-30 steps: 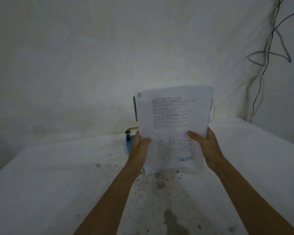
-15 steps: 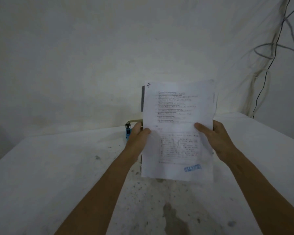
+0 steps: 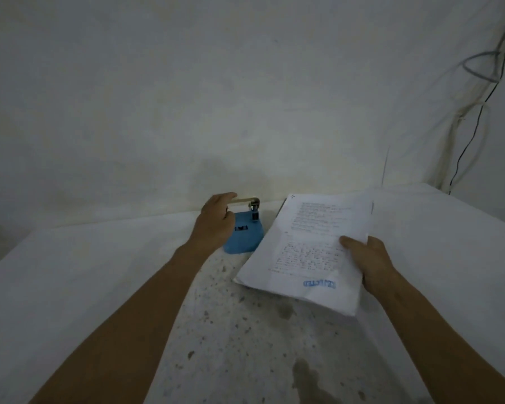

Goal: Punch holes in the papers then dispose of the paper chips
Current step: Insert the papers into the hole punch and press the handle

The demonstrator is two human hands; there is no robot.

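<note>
Toward the back of the white worktop [image 3: 70,287], close to the wall [image 3: 216,97], your left hand [image 3: 215,221] rests on the blue hole punch [image 3: 244,236], with the fingers curled over its pale metal lever [image 3: 244,200]; you cannot tell from this view whether that grip is truly closed on the lever or only lying on it. Just right of the punch, your right hand [image 3: 368,265] pinches the stack of papers [image 3: 309,249] at its right edge, thumb on top and the other fingers hidden underneath. That stack is tilted, its far end higher and its near left corner low over the worktop, and it reaches across the punch's right side; whether it touches the punch is not clear. Printed lines and a blue stamp [image 3: 320,283] show on the top sheet, too blurred to read. Dark specks and a stain mark the worktop between your forearms. Cables [image 3: 475,135] hang down the wall at the far right.
</note>
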